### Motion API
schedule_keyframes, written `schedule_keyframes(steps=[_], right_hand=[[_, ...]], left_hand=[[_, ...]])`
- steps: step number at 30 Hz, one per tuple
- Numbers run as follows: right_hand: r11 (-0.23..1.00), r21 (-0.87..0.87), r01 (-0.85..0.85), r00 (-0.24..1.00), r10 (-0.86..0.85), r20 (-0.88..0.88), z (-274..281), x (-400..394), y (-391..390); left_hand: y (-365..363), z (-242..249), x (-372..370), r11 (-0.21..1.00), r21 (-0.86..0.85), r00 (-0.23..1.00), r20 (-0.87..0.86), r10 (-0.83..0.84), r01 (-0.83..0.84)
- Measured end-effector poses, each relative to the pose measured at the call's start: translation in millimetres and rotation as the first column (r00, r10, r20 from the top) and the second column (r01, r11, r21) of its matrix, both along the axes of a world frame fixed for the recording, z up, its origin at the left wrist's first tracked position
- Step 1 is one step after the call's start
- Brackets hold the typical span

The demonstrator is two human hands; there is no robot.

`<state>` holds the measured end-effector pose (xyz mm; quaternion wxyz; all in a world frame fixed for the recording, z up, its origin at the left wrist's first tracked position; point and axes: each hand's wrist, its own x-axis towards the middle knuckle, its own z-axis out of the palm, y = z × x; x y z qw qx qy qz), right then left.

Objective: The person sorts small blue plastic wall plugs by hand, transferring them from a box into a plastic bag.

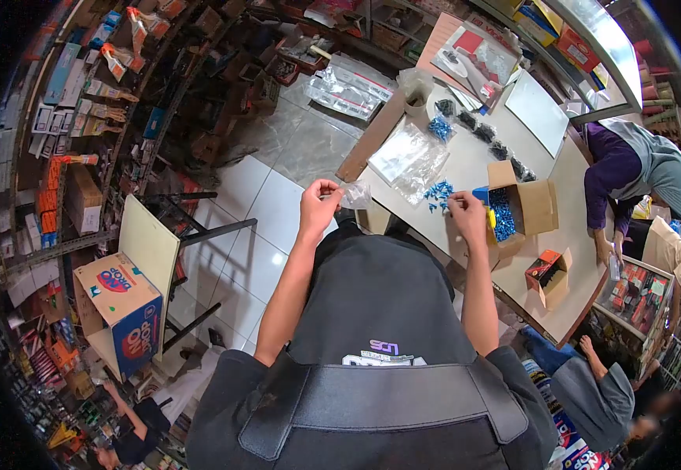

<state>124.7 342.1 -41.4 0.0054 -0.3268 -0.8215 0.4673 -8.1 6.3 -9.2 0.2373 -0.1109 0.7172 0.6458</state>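
Note:
My left hand point(321, 207) pinches a small clear plastic bag point(357, 195) in front of the table's near edge. Over the tabletop, my right hand point(466, 213) has its fingers curled together; whatever lies between the fingertips is too small to make out. Just beside those fingers is a loose pile of small blue pieces point(438, 193), which look like wall plugs. To the right of the hand stands an open cardboard box point(539, 207) with many more blue pieces point(502, 213) inside. A bagged lot of blue pieces point(440, 128) lies farther back, near flat clear plastic bags point(408, 160).
Several packs of black pieces point(484, 132) line the table point(466, 168). A smaller open box point(548, 276) sits at its right end. A person in purple sleeves point(613, 160) leans over the right side. A "No Drop" carton point(119, 305) rests on a chair at left, near crowded shelves.

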Motion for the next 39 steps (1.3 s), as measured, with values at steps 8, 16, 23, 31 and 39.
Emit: schedule_keyframes(steps=[8,16,23,31,39], right_hand=[[0.981,0.166,-0.104,0.994,0.1,0.035,-1.6,-11.4,-7.0],[0.9,0.263,0.347,0.923,-0.278,-0.268,53.9,-6.1,33.7],[0.785,0.567,-0.247,0.955,0.098,0.281,14.0,38.7,97.7],[0.904,0.355,-0.238,0.871,0.037,0.49,33.7,15.0,92.5],[0.904,0.417,-0.094,0.939,-0.058,0.338,8.5,21.7,98.9]], left_hand=[[-5.1,-2.1,2.6,1.0,-0.019,1.0,-0.018,0.023,-0.024],[-6.6,0.8,5.1,0.999,-0.017,0.999,-0.009,0.035,-0.036],[-2.0,1.4,2.4,1.0,-0.003,1.0,0.0,0.005,-0.005],[0.6,2.6,2.2,1.0,-0.004,1.0,-0.006,0.006,-0.006],[-1.2,0.3,7.2,0.999,0.009,0.998,-0.032,0.053,-0.053]])
